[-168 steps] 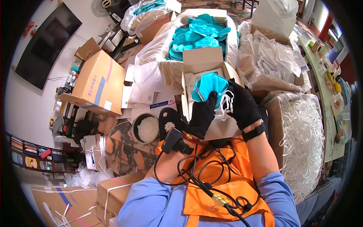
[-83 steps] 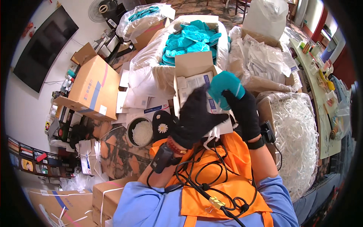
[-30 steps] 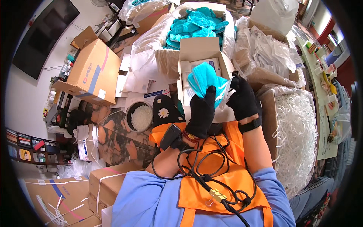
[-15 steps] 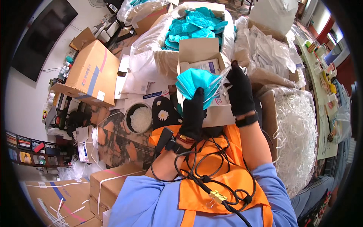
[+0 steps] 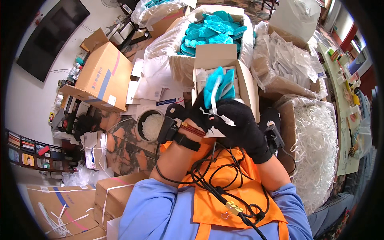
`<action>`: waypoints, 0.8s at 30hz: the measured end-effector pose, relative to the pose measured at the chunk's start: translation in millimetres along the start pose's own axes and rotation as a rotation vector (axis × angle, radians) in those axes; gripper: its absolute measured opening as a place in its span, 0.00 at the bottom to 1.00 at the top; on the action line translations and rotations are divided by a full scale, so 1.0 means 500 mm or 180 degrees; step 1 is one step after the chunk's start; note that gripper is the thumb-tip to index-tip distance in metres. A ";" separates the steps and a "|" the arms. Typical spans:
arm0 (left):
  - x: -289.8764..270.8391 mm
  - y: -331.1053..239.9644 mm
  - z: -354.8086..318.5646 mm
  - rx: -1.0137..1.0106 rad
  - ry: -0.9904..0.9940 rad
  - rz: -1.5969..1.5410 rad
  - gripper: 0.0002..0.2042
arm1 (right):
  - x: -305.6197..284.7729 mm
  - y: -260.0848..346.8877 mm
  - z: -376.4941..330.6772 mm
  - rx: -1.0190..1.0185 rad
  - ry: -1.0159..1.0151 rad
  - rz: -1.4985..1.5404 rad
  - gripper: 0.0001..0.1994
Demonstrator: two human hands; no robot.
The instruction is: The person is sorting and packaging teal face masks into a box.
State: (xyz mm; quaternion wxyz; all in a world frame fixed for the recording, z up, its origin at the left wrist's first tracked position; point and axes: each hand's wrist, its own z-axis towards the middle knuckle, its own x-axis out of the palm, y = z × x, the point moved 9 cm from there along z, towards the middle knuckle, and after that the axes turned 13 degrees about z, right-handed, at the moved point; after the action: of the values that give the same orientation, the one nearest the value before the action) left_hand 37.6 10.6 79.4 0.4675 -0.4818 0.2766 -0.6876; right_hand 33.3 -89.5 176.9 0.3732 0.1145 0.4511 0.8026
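Gripping the teal masks at the centre of the frame with the gloved left hand, partly hidden; curling the right hand close in at the white straps, though cannot tell whether pinching one. Held upright with straps toward the lower edge, probably to leave them within reach of the right fingers. Set directly beneath, presumably to stay handy: a pale open carton with white packets inside and the far flap raised. Seen at upper centre: a plastic-lined box heaped with similar masks, lined perhaps for cleanliness. At upper right, another lined box full of flat white sachets; at right, an open-topped box crammed with tangled white cords. Left of centre, beside a shoe, a round bowl of small white bits.
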 end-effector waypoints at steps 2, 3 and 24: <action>-0.003 0.065 0.002 -0.0810 -0.0205 -0.0689 0.24 | -0.003 -0.019 -0.028 0.0080 -0.0464 0.0452 0.05; -0.007 0.096 0.005 -0.1180 -0.0370 -0.0960 0.20 | -0.005 -0.055 -0.032 0.0821 -0.0663 0.0698 0.06; -0.301 0.022 0.477 -0.1161 -0.0813 0.1787 0.21 | -0.037 -0.066 -0.121 0.2268 -0.1346 0.1824 0.10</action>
State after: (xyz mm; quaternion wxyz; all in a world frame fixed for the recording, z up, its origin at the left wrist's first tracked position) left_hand 276.2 159.8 100.6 0.5753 -0.5446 0.4557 -0.4060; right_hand 31.4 -130.7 118.7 0.1587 0.5141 0.5621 0.6282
